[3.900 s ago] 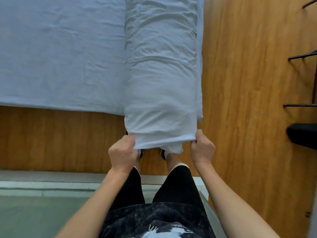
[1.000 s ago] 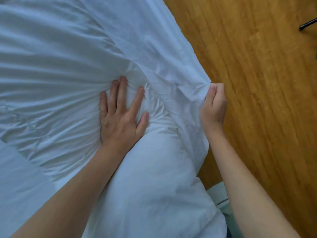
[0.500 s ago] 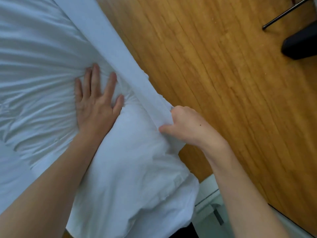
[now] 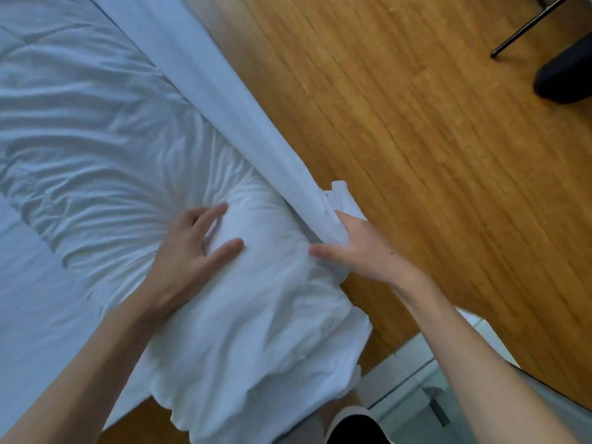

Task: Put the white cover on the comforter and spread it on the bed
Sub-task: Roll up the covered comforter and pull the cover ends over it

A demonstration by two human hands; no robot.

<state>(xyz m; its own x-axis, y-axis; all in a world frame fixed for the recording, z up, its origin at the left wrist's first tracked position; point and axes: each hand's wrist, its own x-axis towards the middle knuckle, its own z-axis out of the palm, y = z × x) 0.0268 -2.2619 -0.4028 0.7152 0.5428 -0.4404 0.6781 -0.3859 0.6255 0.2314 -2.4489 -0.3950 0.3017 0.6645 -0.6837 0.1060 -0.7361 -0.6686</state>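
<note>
While the left hand (image 4: 189, 251) lies flat with straight fingers on the bunched comforter (image 4: 243, 315) at the bed's (image 4: 28, 315) corner, the right hand (image 4: 358, 248) has its fingers curled around the white cover's (image 4: 224, 100) edge beside it.

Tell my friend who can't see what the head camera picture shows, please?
A person's left hand presses flat on a puffy white comforter at the bed's corner, while the right hand grips a bunched edge of the white cover. The cover stretches away in a tight band along the bed's side, above a wooden floor.
</note>
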